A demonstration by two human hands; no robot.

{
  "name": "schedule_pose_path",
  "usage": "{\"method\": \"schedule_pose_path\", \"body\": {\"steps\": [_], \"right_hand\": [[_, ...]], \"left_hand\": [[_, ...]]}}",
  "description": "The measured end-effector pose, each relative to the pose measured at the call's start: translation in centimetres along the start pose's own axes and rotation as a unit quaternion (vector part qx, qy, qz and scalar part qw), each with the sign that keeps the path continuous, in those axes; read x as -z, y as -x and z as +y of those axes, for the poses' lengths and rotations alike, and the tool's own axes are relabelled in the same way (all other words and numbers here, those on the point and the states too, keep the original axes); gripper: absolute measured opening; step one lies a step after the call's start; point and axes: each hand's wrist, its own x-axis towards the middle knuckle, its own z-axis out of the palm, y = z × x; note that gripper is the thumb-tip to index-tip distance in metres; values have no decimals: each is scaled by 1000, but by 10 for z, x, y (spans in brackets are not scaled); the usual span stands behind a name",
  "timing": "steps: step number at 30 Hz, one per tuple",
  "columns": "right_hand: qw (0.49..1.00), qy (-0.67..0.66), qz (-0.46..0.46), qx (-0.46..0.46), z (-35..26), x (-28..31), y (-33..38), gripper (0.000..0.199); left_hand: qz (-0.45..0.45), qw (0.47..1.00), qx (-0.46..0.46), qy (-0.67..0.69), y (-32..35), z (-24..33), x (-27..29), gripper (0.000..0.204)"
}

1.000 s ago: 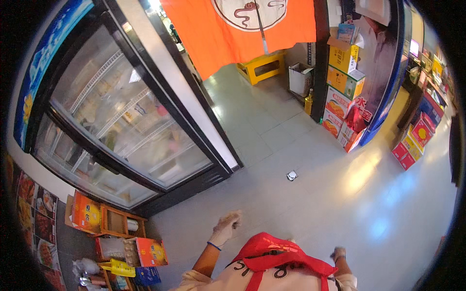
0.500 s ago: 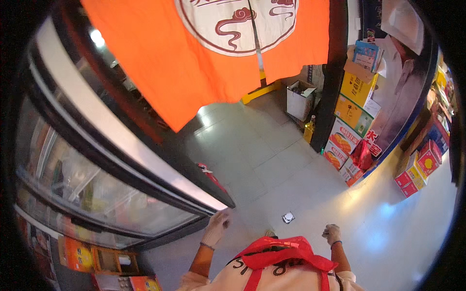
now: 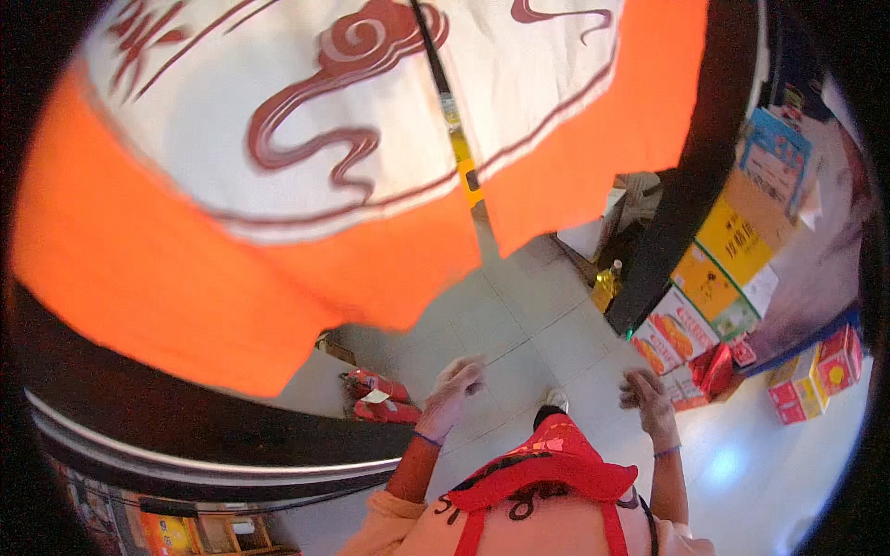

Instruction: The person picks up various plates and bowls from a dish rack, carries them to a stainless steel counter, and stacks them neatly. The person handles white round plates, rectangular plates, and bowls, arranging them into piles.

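My left hand (image 3: 452, 397) is raised in front of me at the lower middle. Its fingers are loosely bent and apart, slightly blurred, with nothing seen in them. To its left, two red cylinders (image 3: 375, 385) that look like fire extinguishers lie by the dark door frame. My right hand (image 3: 651, 405) hangs in the air on the other side, fingers half curled with gaps between them, holding nothing that I can see. Behind it are stacked cartons (image 3: 677, 334). An orange split door curtain (image 3: 565, 195) with a white circle and brown cloud pattern hangs close ahead.
A bottle of yellow oil (image 3: 607, 285) stands by the right door post (image 3: 681, 227), near a white box (image 3: 589, 236). More red and yellow cartons (image 3: 816, 375) sit at the far right. Grey floor tiles (image 3: 519, 324) run under the curtain. My shoe (image 3: 556, 400) shows below.
The curtain is much nearer and fills more of the view. I have moved forward toward the doorway. Both hands appear higher, level with the door post's foot.
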Motion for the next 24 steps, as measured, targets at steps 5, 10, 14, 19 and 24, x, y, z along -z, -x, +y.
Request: {"method": "schedule_pose_path", "body": {"steps": [5, 10, 14, 19, 24], "right_hand": [[939, 134, -309, 69, -128, -119, -132, 42], [836, -32, -543, 66, -166, -194, -238, 55], [907, -29, -378, 182, -186, -276, -306, 69], [899, 75, -431, -10, -156, -372, -424, 44], [920, 208, -300, -139, -122, -432, -537, 34]], "left_hand": [[76, 991, -93, -53, -54, -3, 56, 32], [224, 974, -2, -33, -73, -18, 85, 31], [310, 912, 37, 267, -132, -8, 103, 34], [372, 873, 71, 308, -232, 11, 201, 35], [324, 917, 46, 229, -353, 79, 274, 35]]}}
